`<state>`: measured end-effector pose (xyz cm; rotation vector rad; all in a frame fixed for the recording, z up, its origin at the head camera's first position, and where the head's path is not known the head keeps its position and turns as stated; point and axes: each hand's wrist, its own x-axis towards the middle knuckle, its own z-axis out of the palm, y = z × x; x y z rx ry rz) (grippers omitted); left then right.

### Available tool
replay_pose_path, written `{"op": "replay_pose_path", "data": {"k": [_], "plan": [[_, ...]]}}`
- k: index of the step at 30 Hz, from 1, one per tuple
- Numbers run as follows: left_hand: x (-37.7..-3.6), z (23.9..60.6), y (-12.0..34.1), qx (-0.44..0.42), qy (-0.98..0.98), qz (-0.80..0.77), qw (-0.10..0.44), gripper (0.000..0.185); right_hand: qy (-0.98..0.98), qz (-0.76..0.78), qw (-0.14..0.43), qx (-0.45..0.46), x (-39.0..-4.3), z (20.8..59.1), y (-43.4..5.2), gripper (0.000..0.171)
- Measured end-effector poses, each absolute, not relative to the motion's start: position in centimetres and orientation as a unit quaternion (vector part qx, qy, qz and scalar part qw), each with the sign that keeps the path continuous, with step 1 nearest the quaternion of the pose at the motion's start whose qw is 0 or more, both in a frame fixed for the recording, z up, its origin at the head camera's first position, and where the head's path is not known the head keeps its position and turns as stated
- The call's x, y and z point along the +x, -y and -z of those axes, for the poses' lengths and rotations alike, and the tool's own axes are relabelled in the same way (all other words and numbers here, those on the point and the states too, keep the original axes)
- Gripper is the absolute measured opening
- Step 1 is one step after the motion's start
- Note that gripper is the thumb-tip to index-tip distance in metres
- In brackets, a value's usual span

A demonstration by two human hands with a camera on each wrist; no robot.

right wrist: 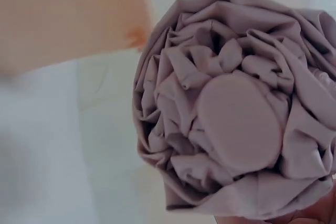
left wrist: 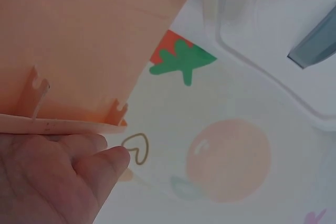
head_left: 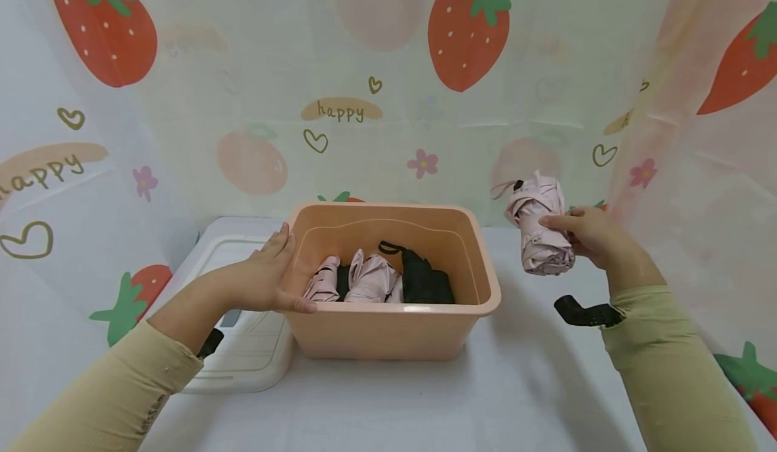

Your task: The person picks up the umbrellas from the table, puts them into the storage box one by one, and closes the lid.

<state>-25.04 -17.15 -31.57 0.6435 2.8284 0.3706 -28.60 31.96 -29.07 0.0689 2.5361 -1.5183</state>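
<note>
I see the right hand (head_left: 591,236) holding a folded pink umbrella (head_left: 539,229) in the air beyond the right side of the bin (head_left: 479,256), over the tabletop (head_left: 522,384) toward its far right corner; the fingers curl round the bundle's side, and the right wrist view shows only its pleated end and round cap (right wrist: 239,121) close up. The left hand (head_left: 267,276) rests on the bin's left rim, thumb along the front lip and fingers laid fairly straight over the edge, steadying it rather than clutching. Inside the bin lie more folded umbrellas, pink ones (head_left: 364,280) at the left and a black one (head_left: 425,280) just beside them to the right. A white lid (head_left: 243,344) lies on the tabletop against the bin's left wall. I judge this as the carrying step of packing umbrellas into the bin: the held one is clear of the rim and not yet over the opening. The next move, as I read it, calls for swinging it left over the right wall, lowering it into the free space beside the black one, and loosening the grip only once it rests there.
</note>
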Motion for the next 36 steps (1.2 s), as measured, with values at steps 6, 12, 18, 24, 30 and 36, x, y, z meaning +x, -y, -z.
{"op": "replay_pose_path", "data": {"k": [6, 12, 18, 24, 30, 36], "plan": [[-25.0, 31.5, 17.2, 0.224, -0.962, -0.119, 0.103, 0.135, -0.864, 0.497, 0.078, -0.004, -28.5, 26.0, -30.0, 0.041], [-24.9, 31.4, 17.1, 0.226, -0.962, -0.113, 0.104, 0.134, -0.867, 0.492, 0.078, -0.016, -28.4, 24.7, -27.4, 0.043], [-24.8, 31.3, 17.1, 0.223, -0.962, -0.114, 0.105, 0.134, -0.856, 0.509, 0.083, -0.037, -28.7, 24.8, -24.4, 0.034], [-25.1, 31.6, 17.1, 0.220, -0.962, -0.117, 0.108, 0.136, -0.855, 0.505, 0.107, -0.043, -29.3, 25.5, -21.5, 0.036], [-25.3, 31.9, 17.2, 0.221, -0.962, -0.120, 0.104, 0.137, -0.857, 0.499, 0.120, -0.042, -29.9, 26.2, -19.3, 0.035], [-25.2, 31.7, 17.1, 0.223, -0.962, -0.122, 0.102, 0.136, -0.857, 0.498, 0.126, -0.034, -29.9, 26.3, -17.8, 0.034]]}}
